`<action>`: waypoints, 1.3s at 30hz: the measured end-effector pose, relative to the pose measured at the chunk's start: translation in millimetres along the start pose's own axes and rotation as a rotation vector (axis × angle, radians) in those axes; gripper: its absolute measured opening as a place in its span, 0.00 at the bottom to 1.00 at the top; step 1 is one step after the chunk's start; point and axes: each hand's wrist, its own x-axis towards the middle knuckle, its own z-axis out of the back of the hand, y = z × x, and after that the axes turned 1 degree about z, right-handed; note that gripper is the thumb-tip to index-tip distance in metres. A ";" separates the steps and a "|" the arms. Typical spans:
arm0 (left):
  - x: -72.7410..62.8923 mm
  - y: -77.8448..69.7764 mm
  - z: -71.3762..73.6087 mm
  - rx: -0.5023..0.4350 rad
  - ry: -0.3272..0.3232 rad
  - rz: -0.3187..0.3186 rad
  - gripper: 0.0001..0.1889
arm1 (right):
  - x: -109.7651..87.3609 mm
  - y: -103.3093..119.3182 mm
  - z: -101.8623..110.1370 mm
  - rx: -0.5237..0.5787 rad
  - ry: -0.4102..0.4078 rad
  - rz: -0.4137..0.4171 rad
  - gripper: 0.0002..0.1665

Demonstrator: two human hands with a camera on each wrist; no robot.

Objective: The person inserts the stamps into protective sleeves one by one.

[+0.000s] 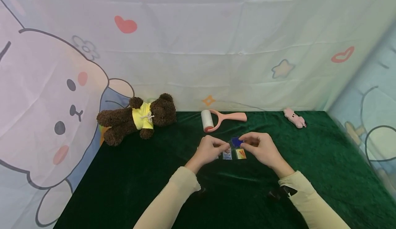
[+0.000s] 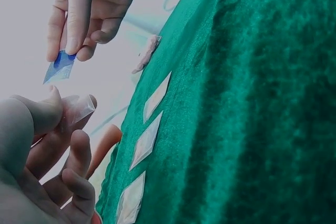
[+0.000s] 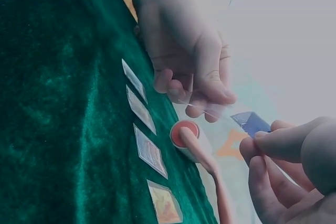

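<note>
My left hand point(image 1: 211, 150) pinches a small clear plastic sleeve point(image 2: 81, 109) between thumb and index finger, its other fingers loosely bent. Between the thumb and fingers of my right hand point(image 1: 260, 149) is a small blue card point(image 1: 236, 141), gripped by one edge. In the right wrist view the card point(image 3: 250, 123) points at the sleeve's end, both held above the cloth. Below lie several sleeved cards in a row, among them one with a blue picture point(image 1: 227, 154) and a yellow-orange one point(image 1: 241, 153). The left hand partly hides that row in the head view.
A lint roller point(image 1: 207, 120) with a pink handle lies behind the hands. At the back left a brown teddy bear point(image 1: 123, 115) in a yellow top lies on its side. A small pink plush point(image 1: 294, 118) is at the back right. Dark green cloth point(image 1: 130, 187) covers the table.
</note>
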 end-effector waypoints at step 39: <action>3.1 0.2 4.3 -0.024 0.027 -0.075 0.12 | 1.5 4.6 3.5 -0.001 0.040 0.017 0.08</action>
